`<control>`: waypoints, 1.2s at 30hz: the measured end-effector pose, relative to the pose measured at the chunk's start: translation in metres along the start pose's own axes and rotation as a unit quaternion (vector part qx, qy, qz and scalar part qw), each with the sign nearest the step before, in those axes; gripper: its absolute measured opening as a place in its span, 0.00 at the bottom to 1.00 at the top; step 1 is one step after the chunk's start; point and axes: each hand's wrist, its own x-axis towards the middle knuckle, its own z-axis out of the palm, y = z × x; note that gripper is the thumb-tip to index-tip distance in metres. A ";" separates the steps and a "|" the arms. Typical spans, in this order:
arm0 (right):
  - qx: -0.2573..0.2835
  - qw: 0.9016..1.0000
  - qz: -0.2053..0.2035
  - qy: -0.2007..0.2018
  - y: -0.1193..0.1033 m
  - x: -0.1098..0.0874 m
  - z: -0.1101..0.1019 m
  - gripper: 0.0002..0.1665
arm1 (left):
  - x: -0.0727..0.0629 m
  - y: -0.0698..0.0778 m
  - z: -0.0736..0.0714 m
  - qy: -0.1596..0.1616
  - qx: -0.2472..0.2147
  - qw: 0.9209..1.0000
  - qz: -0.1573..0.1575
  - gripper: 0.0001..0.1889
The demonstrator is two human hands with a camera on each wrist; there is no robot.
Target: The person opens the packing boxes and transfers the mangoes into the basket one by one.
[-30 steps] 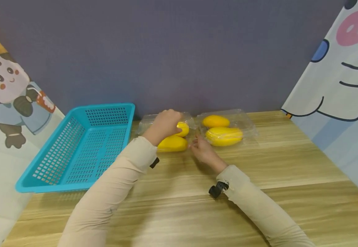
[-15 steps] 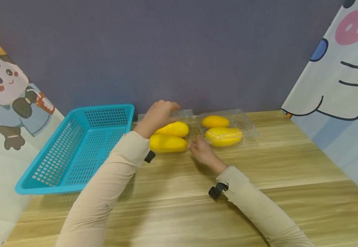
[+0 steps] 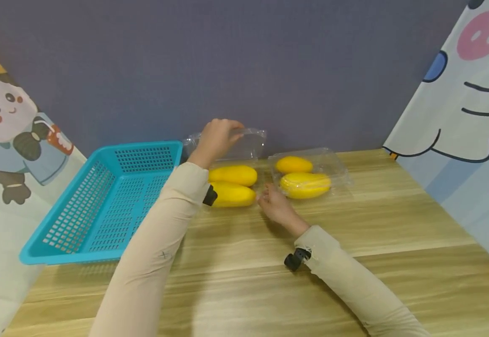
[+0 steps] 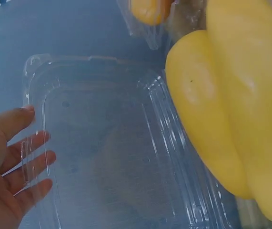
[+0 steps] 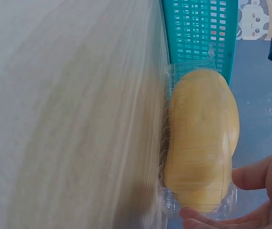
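In the head view my left hand (image 3: 216, 138) holds the far edge of a clear plastic clamshell lid (image 3: 246, 146), which stands raised at the wall. The left wrist view shows the thumb and fingers of the left hand (image 4: 12, 164) on either side of that lid's edge. Two long yellow fruits (image 3: 232, 175) lie side by side in the box's lower half. At its front right corner, my right hand (image 3: 279, 208) grips the box. Seen from the right wrist, the thumb and a finger of the right hand (image 5: 262, 186) take that corner beside the yellow fruit (image 5: 202, 129).
To the right a second clear clamshell box (image 3: 334, 166) contains a smaller yellow-orange fruit (image 3: 294, 164) and a larger yellow fruit (image 3: 305, 186). A blue plastic basket (image 3: 80, 257) stands at the left on the wooden table (image 3: 244, 262). A dark wall (image 3: 311, 84) rises behind.
My left hand has moved up and back, raising the lid off the two yellow fruits until it stands steeply. The right hand has kept its place at the box corner.
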 end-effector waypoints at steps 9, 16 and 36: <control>-0.001 1.000 -0.010 0.000 0.000 0.002 -0.003 0.34 | 0.021 -0.006 -0.002 0.016 0.014 1.000 -0.011 0.13; -0.016 1.000 -0.006 -0.013 0.000 0.002 -0.004 0.34 | 0.031 -0.007 0.002 0.032 0.048 0.998 -0.035 0.12; -0.009 1.000 -0.020 -0.003 0.001 -0.001 0.000 0.37 | 0.051 -0.020 0.006 -0.075 0.121 0.990 -0.011 0.24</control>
